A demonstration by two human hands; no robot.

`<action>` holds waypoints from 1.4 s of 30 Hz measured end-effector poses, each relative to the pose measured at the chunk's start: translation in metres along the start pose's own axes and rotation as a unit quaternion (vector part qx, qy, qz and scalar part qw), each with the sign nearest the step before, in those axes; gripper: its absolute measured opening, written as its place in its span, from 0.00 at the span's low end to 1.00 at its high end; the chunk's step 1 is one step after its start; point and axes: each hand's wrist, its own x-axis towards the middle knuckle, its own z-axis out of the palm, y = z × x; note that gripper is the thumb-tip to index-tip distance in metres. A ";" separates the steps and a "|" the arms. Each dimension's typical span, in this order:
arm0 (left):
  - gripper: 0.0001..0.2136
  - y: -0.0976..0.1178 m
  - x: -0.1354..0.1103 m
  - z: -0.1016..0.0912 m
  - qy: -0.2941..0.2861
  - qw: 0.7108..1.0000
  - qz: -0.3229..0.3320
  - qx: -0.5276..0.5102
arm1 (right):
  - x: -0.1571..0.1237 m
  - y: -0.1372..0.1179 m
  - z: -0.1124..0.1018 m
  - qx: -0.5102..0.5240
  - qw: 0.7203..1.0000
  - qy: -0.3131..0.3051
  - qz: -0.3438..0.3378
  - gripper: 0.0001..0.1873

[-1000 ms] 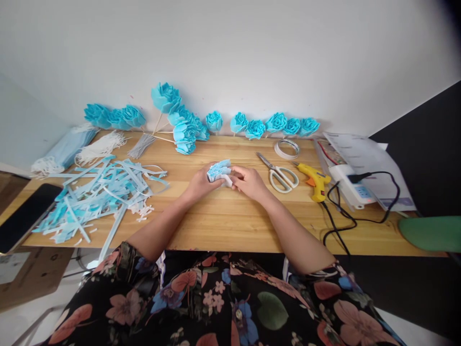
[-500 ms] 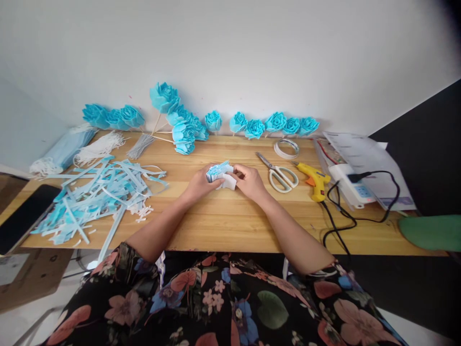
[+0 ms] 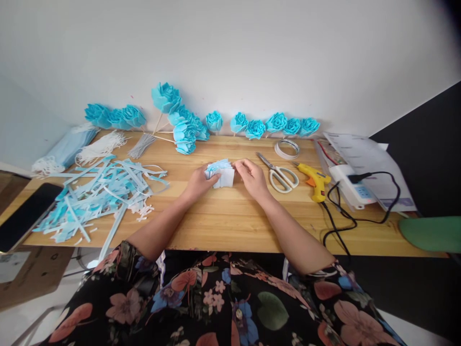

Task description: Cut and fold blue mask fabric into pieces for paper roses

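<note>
Both my hands meet at the middle of the wooden table (image 3: 230, 221). My left hand (image 3: 199, 182) grips the left side of a small stack of light blue and white cut pieces (image 3: 222, 174), thumb pressed on its front. My right hand (image 3: 252, 177) pinches the stack's upper right edge with curled fingers. The front piece of the stack shows its white face, standing roughly upright on the table.
Blue fabric roses (image 3: 273, 124) line the wall. A heap of cut blue strips (image 3: 101, 190) lies at left, with a phone (image 3: 25, 216) near the edge. Scissors (image 3: 281, 174), a tape roll (image 3: 287, 148), a yellow glue gun (image 3: 315, 179) and its cable (image 3: 342, 216) lie at right.
The stack has been turned so its white front piece faces me and stands taller. My right hand has shifted up from the stack's lower front to its upper right edge.
</note>
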 end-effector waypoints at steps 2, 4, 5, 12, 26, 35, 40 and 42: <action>0.12 0.001 0.000 0.000 0.001 1.000 0.000 -0.002 | -0.001 -0.004 -0.002 0.005 1.000 -0.010 -0.001 0.20; 0.11 0.002 -0.001 0.000 0.002 1.000 -0.003 -0.003 | -0.002 -0.006 -0.003 -0.002 1.000 -0.028 -0.011 0.20; 0.11 0.003 -0.001 0.000 0.002 1.000 -0.004 -0.003 | -0.002 -0.007 -0.002 -0.004 0.999 -0.032 -0.015 0.19; 0.15 0.005 -0.002 0.000 0.002 1.000 -0.005 -0.013 | -0.001 -0.006 0.000 -0.004 1.000 -0.004 -0.009 0.16; 0.27 -0.002 0.000 0.003 -0.036 0.997 0.027 -0.068 | 0.001 0.000 -0.004 -0.021 0.998 -0.058 -0.029 0.07; 0.28 -0.003 0.001 0.003 -0.051 0.993 0.056 -0.089 | 0.002 0.001 -0.006 0.005 0.996 -0.088 -0.024 0.10; 0.29 -0.002 0.001 0.002 -0.061 0.993 0.055 -0.082 | 0.001 0.000 -0.002 0.053 0.994 -0.093 -0.014 0.11; 0.26 -0.002 0.001 0.003 -0.058 0.993 0.058 -0.079 | 0.001 0.001 0.000 0.045 0.995 -0.092 -0.010 0.12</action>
